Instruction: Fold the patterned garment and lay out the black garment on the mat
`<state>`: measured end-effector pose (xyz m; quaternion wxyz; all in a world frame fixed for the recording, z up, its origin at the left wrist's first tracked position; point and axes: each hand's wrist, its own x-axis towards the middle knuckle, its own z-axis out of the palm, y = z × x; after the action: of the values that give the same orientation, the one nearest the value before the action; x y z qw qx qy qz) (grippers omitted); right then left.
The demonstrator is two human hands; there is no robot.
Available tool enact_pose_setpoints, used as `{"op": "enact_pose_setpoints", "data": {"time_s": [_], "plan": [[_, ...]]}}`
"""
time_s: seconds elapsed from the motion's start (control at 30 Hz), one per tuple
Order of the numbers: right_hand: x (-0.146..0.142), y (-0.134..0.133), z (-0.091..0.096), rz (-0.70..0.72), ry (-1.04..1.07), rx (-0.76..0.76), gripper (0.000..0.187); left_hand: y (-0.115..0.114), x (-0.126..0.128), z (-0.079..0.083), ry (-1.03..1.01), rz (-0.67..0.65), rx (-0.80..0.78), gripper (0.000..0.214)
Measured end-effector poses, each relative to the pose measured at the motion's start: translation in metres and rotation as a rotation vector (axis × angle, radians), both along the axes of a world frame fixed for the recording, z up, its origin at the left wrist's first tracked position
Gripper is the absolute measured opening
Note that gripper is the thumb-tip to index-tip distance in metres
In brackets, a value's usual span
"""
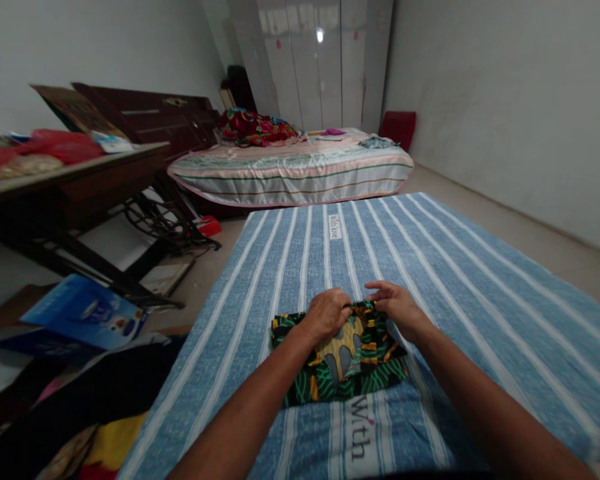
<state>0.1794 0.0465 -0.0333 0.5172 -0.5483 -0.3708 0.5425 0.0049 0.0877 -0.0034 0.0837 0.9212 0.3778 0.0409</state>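
A folded patterned cloth [343,357], black with green, yellow and grey shapes, lies on the blue striped bedspread [405,260] in front of me. It looks like a garment, but its kind is hidden by the folds. My left hand [330,312] is closed on its far edge, fingers curled down and pinching the fabric. At the far right corner, my right hand [396,308] touches the cloth with its fingers apart, the index finger stretched out to the left above the edge.
Beyond the striped surface stands a bed [290,167] with a red floral bundle [255,127]. To the left are a treadle sewing table [80,175], a blue box [87,312] and a dark heap of clothes [105,387]. A wall [505,100] runs along the right.
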Motion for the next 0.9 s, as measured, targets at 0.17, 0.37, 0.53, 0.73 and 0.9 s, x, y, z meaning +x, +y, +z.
{"op": "enact_pose_setpoints", "data": {"time_s": [0.17,0.37,0.53,0.73,0.9], "plan": [[0.002,-0.003,0.006,0.004,0.205,-0.112,0.045,0.001,-0.002,-0.003,-0.041,-0.004,-0.006,0.018],[0.002,-0.008,0.010,-0.017,0.280,-0.169,0.038,0.000,-0.005,-0.005,-0.129,-0.025,-0.041,0.014],[0.001,-0.009,0.010,-0.027,0.277,-0.189,0.033,-0.002,-0.004,-0.006,-0.089,0.015,0.008,0.015],[0.000,-0.009,0.011,-0.042,0.322,-0.187,0.032,-0.001,0.007,-0.003,-0.088,-0.011,0.021,0.012],[-0.002,-0.010,0.013,-0.054,0.289,-0.188,0.033,0.001,0.013,0.000,-0.094,-0.038,-0.029,0.014]]}}
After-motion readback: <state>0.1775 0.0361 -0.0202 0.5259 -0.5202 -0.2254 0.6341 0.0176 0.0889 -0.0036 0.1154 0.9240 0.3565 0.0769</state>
